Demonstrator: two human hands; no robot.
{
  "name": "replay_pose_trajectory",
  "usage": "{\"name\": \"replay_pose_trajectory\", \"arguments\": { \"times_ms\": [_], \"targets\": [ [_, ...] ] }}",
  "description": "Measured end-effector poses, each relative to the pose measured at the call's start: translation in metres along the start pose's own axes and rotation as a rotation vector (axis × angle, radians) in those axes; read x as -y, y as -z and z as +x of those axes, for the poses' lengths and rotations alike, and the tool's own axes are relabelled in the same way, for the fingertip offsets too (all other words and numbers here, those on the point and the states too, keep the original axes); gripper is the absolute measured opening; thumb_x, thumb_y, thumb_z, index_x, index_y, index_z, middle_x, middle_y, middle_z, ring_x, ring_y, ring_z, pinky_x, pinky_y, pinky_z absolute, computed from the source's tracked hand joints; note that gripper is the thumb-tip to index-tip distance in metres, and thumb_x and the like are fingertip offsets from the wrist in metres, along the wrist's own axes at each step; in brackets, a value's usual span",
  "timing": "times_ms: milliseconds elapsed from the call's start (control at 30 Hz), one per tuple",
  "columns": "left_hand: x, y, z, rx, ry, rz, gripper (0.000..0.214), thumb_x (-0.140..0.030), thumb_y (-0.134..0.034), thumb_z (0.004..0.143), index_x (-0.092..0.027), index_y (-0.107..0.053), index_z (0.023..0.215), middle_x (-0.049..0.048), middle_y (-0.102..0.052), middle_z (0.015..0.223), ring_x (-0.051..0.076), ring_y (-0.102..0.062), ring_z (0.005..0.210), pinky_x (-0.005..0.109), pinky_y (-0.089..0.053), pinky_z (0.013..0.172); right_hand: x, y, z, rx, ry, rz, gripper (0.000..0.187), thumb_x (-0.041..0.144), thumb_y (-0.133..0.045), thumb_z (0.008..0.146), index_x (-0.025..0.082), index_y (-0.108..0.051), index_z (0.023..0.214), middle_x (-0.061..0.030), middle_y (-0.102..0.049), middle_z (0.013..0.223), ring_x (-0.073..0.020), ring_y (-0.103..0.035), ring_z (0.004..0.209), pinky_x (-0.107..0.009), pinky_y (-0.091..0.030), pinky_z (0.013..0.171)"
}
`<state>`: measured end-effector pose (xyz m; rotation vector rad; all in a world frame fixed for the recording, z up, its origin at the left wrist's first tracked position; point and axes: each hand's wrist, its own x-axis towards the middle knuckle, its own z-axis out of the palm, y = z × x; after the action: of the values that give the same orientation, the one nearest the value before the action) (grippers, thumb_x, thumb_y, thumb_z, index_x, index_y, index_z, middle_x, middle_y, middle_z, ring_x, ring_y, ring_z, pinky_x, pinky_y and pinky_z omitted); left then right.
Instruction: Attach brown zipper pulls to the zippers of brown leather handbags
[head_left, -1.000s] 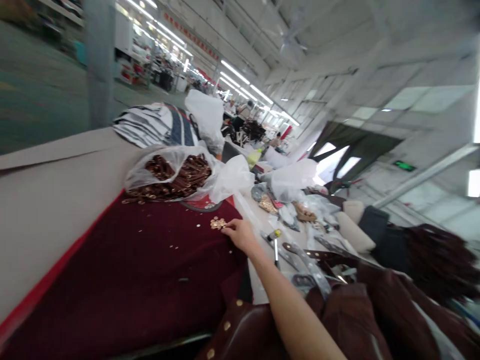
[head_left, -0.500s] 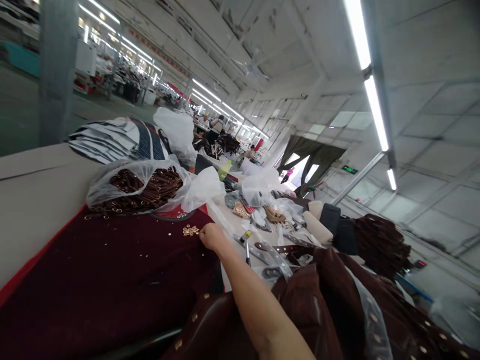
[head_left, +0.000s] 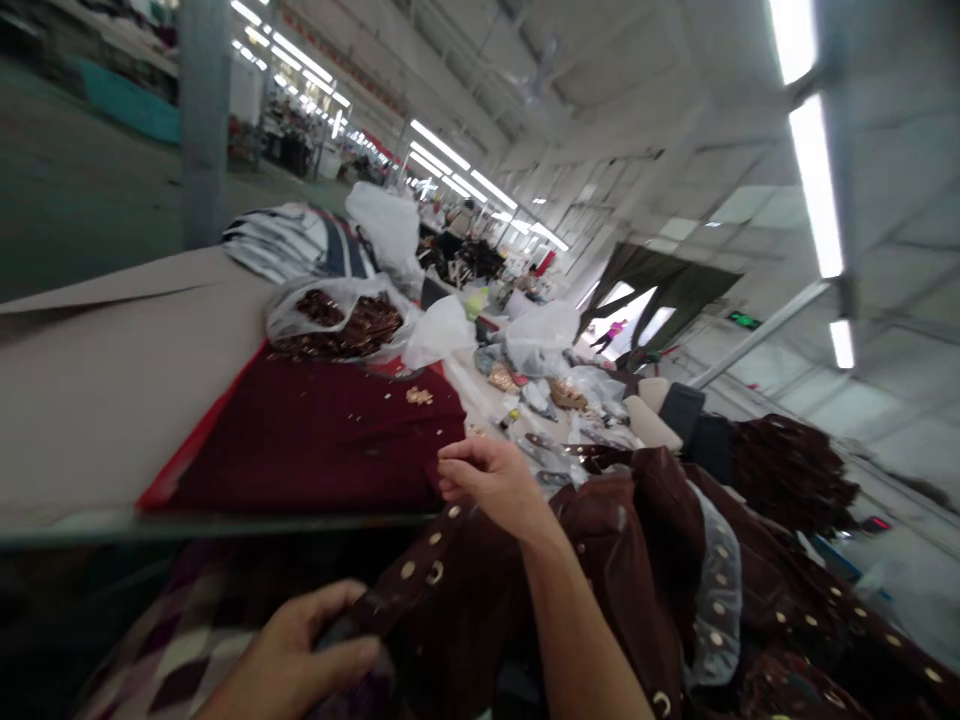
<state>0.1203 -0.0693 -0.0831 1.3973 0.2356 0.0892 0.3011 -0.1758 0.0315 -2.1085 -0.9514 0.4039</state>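
Head view shows glossy, gold-studded brown material (head_left: 466, 582).

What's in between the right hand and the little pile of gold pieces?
In the head view, dark red cloth with a tiny pale speck on it lies between the right hand and the gold pieces.
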Motion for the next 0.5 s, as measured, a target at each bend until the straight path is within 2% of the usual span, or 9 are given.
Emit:
{"name": "replay_pose_trajectory", "arguments": {
  "times_ms": [67, 167, 267, 400, 500],
  "targets": [
    [-0.002, -0.005, -0.003, 0.006, -0.001, -0.033, 0.023, -0.033, -0.071, 0.063, -0.016, -0.068, 0.077, 0.001, -0.066, 0.075, 0.018, -0.058, 0.075, 0.029, -0.046, 0.072, 0.001, -0.011, -0.044, 0.075, -0.048, 0.143, 0.029, 0.041, -0.066, 0.084, 0.015, -0.069, 0.095, -0.002, -0.072, 0.076, -0.0135, -0.07, 0.066, -0.024, -0.059, 0.065],
    [-0.002, -0.011, -0.005, 0.025, 0.055, -0.178, 0.03, -0.031, -0.073, 0.061, -0.013, -0.066, 0.083, -0.0017, -0.059, 0.067, 0.011, -0.047, 0.061, 0.023, -0.036, 0.059, 0.0, -0.017, -0.081, 0.164, -0.115, 0.172, 0.023, 0.04, -0.07, 0.081, 0.017, -0.072, 0.086, -0.0009, -0.071, 0.07, -0.0123, -0.066, 0.06, -0.022, -0.056, 0.059],
    [-0.003, -0.017, -0.009, 0.033, 0.077, -0.204, 0.031, -0.03, -0.073, 0.06, -0.012, -0.067, 0.084, -0.0013, -0.059, 0.066, 0.011, -0.047, 0.06, 0.023, -0.036, 0.058, 0.002, -0.02, -0.095, 0.192, -0.099, 0.015, 0.016, 0.034, -0.067, 0.082, 0.02, -0.074, 0.084, 0.0008, -0.07, 0.066, -0.0123, -0.063, 0.058, -0.022, -0.05, 0.056],
    [-0.008, -0.024, -0.013, 0.038, 0.052, -0.166, 0.025, -0.028, -0.069, 0.06, -0.012, -0.066, 0.079, -0.0022, -0.057, 0.063, 0.01, -0.045, 0.058, 0.023, -0.034, 0.056, 0.01, -0.02, -0.099, 0.18, 0.057, -0.201, 0.009, 0.023, -0.068, 0.082, 0.024, -0.077, 0.08, 0.0027, -0.074, 0.075, -0.0131, -0.066, 0.068, -0.023, -0.049, 0.066],
    [-0.009, -0.027, -0.011, 0.042, 0.026, -0.134, 0.024, -0.028, -0.067, 0.06, -0.012, -0.066, 0.077, -0.0025, -0.056, 0.063, 0.01, -0.044, 0.059, 0.023, -0.033, 0.056, 0.01, -0.02, -0.098, 0.182, 0.137, -0.258, 0.011, 0.016, -0.069, 0.082, 0.025, -0.077, 0.081, 0.0039, -0.075, 0.079, -0.0121, -0.067, 0.072, -0.022, -0.048, 0.069]
  ]
}}
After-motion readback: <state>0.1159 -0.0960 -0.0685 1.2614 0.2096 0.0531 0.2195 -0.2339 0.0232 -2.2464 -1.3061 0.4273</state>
